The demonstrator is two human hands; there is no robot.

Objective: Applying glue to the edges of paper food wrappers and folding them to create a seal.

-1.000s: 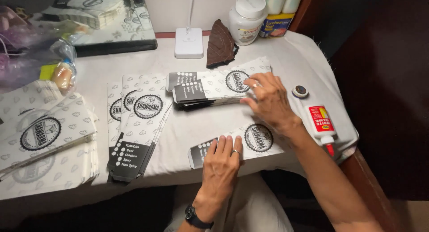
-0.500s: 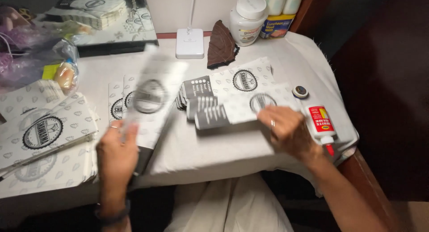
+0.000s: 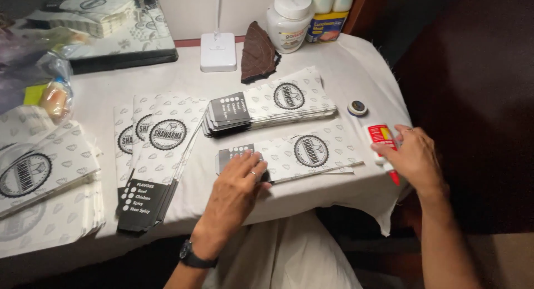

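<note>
Pressing flat on the near paper bag (image 3: 289,158), the left hand (image 3: 236,191) is resting with fingers spread open over the bag's dark printed end, apparently pinning the sheet so it cannot slide on the white tablecloth (image 3: 345,72). The right hand (image 3: 411,158) is lying at the right edge of the table, fingers curled loosely over the glue tube (image 3: 382,141), a white tube with a red label; whether the grip is fully closed cannot be told. A small round cap (image 3: 356,107) is sitting just beyond the tube, apart from it. The held bag is lying lengthwise, near the table's front edge, with its round emblem facing up. Just beyond it, a squared stack of finished bags (image 3: 267,106) is lying parallel, probably kept aligned for counting. To the left, a fanned pile of flat bags (image 3: 158,155) is overhanging the near edge, within reach of the left hand. At the far side, a white plastic jar (image 3: 289,13), a brown cloth (image 3: 258,52) and a small white box (image 3: 218,45) are standing clear of the work area.
</note>
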